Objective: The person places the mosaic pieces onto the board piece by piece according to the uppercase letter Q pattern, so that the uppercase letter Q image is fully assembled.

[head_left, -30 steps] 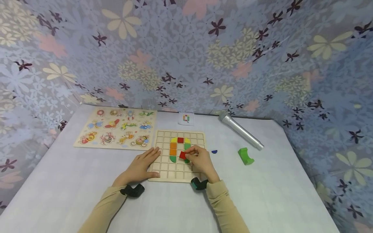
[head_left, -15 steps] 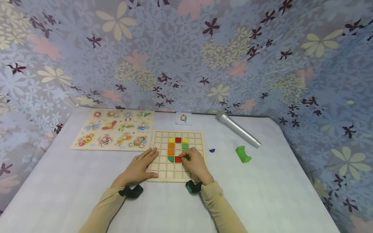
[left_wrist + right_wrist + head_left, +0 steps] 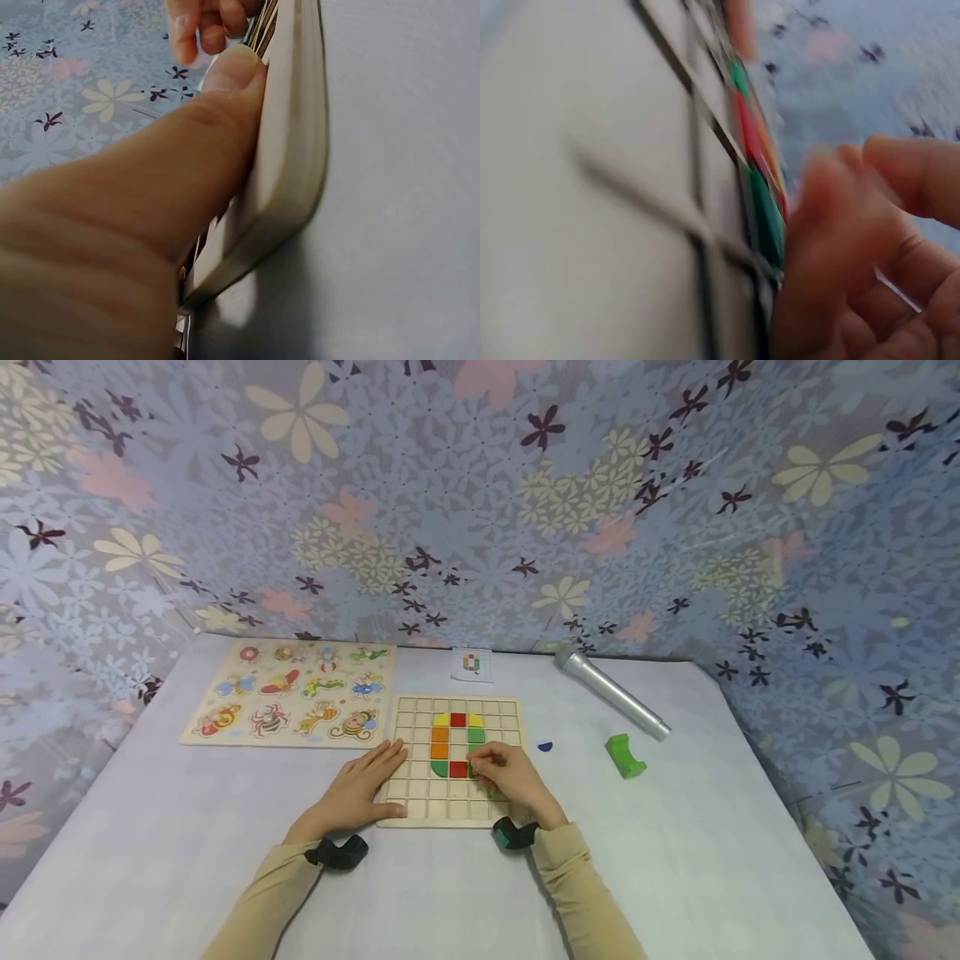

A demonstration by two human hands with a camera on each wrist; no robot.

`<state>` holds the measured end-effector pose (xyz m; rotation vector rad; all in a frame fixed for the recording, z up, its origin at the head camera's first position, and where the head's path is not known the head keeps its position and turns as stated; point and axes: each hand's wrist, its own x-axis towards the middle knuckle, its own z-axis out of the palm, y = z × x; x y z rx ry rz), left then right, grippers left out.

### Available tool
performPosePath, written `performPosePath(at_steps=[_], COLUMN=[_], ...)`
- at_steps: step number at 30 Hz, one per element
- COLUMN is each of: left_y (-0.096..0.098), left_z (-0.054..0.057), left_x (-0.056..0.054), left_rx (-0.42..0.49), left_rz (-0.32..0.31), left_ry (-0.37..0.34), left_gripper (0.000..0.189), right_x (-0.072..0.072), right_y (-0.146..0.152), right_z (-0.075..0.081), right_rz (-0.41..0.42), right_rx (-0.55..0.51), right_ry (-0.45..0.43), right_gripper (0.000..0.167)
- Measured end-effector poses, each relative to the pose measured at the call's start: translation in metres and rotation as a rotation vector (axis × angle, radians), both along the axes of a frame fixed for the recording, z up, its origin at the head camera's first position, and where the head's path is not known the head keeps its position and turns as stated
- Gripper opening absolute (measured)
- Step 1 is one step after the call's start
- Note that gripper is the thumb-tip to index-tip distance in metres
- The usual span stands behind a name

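A wooden grid board point(image 3: 420, 811) holds a ring of coloured pieces in the head view: red, orange, yellow and green. At the bottom of the ring a red square point(image 3: 457, 769) lies in its cell beside a green quarter-round piece point(image 3: 440, 768). My left hand point(image 3: 358, 789) rests with spread fingers on the board's left edge. Over the ring's lower right is my right hand point(image 3: 513, 774), partly covering a green piece point(image 3: 766, 217) there. Its fingers are loosely bent, blurred in the right wrist view, with nothing seen between them. The left thumb point(image 3: 187, 135) presses the board.
A small blue half-round piece point(image 3: 545, 747) lies right of the board, with a green arch block point(image 3: 625, 756) farther right. Behind stand a pattern card point(image 3: 472, 665) and a silver microphone point(image 3: 615, 691). An insect puzzle board point(image 3: 360, 741) lies at the left.
The red square went from my right hand's fingers into the bottom cell of the ring. My right hand then moved a little to the right, off it. The left hand stayed on the board.
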<state>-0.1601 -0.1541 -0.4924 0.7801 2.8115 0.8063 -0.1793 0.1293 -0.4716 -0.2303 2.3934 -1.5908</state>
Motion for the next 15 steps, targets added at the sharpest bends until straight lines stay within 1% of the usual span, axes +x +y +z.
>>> performPosePath(at_steps=[3,5,7,9,10,12,15], left_y=[0.001,0.002,0.002,0.001,0.001,0.000,0.000], left_z=[0.001,0.001,0.002,0.002,0.002,0.002,0.002], left_x=[0.000,0.001,0.001,0.001,0.001,0.001,0.001], left_rx=[0.002,0.006,0.004,0.002,0.000,-0.003,-0.001], left_rz=[-0.005,-0.004,-0.001,0.004,0.005,0.006,0.008], left_ry=[-0.008,-0.014,-0.015,-0.017,-0.016,-0.015,-0.019], left_gripper=[0.088,0.088,0.088,0.088,0.088,0.088,0.088], right_x=[-0.006,-0.009,-0.011,-0.012,-0.012,-0.013,-0.014], right_y=[0.022,0.039,0.056,0.071,0.077,0.085,0.091], right_z=[0.001,-0.001,-0.004,-0.009,-0.011,-0.015,-0.018], right_rz=[-0.134,-0.254,-0.367,-0.442,-0.468,-0.486,-0.465], right_rx=[-0.045,-0.061,-0.045,0.001,0.025,0.060,0.079], right_ry=[-0.002,0.005,0.015,0.025,0.027,0.035,0.050], right_gripper=[0.023,0.024,0.025,0.028,0.029,0.033,0.039])
